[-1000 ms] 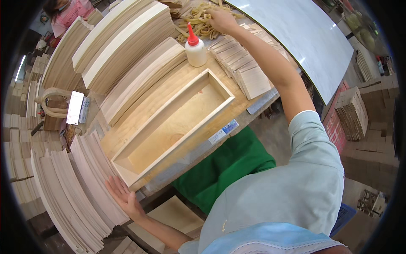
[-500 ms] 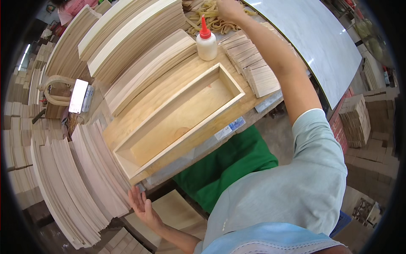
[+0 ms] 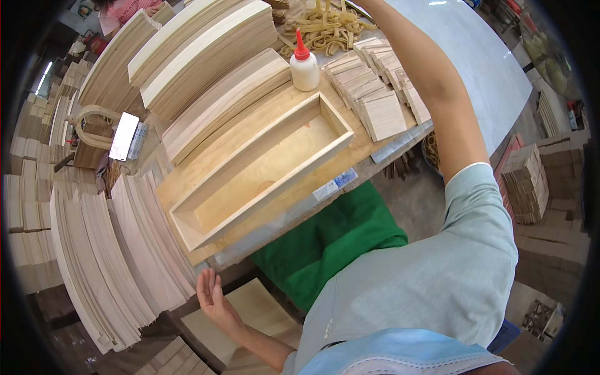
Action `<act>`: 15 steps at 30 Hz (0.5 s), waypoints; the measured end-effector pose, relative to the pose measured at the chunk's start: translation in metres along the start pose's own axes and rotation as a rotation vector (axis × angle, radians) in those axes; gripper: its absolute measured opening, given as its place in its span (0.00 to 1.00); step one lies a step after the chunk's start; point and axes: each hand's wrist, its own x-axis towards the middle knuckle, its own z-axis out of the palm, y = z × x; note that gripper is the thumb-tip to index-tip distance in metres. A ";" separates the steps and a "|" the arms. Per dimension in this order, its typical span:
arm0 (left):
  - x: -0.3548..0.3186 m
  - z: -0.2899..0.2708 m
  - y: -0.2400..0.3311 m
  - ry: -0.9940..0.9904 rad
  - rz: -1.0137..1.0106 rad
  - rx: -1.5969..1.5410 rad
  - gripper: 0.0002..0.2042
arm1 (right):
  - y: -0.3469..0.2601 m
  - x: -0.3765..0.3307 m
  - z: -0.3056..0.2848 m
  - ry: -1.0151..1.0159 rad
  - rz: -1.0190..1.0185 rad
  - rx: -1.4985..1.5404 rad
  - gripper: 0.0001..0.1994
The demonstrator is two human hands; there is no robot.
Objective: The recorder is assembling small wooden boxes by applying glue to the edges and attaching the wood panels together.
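My left hand (image 3: 215, 299) hovers by the near left corner of the bench, fingers apart and nothing in it. Close to it are stacks of thin wooden strips (image 3: 144, 237). My right forearm (image 3: 431, 62) stretches over the right side of the bench to the top edge, where the hand passes out of the picture. A long rectangular wooden frame (image 3: 209, 198) lies on a plywood board (image 3: 215, 162), touched by neither hand. Behind its far end stands a white glue bottle (image 3: 305, 72) with a red pointed cap. Tan elastic bands (image 3: 331, 30) lie heaped near the right forearm.
Small thin wooden slats (image 3: 381, 115) are piled right of the frame. Tall stacks of wooden boards (image 3: 209, 59) line the far side. A phone (image 3: 125, 136) leans at the left. Green cloth (image 3: 337, 240) hangs below the bench edge. A pale smooth tabletop (image 3: 494, 75) lies right.
My right hand has moved up out of view from beside the elastic bands. My left hand has shifted slightly right, away from the strips. The whole view has shifted a little.
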 end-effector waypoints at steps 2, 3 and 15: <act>0.004 0.000 -0.002 -0.045 0.026 -0.015 0.22 | -0.004 -0.005 -0.006 -0.093 -0.018 0.090 0.10; 0.006 0.004 -0.001 -0.047 0.029 -0.018 0.22 | -0.011 -0.010 -0.008 -0.068 -0.061 -0.108 0.10; 0.003 0.057 0.039 -0.153 0.114 0.055 0.17 | -0.162 -0.129 -0.043 -0.400 0.050 0.413 0.11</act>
